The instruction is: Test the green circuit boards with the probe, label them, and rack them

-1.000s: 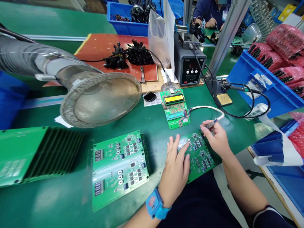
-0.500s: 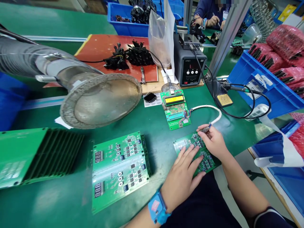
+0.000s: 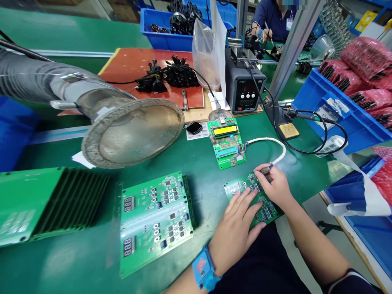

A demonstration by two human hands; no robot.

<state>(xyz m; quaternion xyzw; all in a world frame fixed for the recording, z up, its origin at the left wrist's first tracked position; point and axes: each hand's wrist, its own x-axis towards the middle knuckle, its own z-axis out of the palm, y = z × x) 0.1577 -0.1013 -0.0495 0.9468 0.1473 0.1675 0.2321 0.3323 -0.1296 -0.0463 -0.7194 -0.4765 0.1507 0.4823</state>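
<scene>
Circuit board [image 3: 267, 210] near table edge [image 3: 308, 196]

Centre: green display board [image 3: 222, 162], its screen [image 3: 226, 130] yellow, its socket [image 3: 227, 152] light blue; white cable [image 3: 271, 139] to the right. Lower right of centre: green circuit board [image 3: 267, 211], dark-dotted with components. Lower centre: blue wristband [image 3: 203, 267]; green board stack [image 3: 143, 230], black-and-white speckled. Upper centre: brick-red mat [image 3: 124, 67], yellow-edged. Right: blue bin [image 3: 333, 112], pinkish-red bubble wrap [image 3: 367, 57].
</scene>
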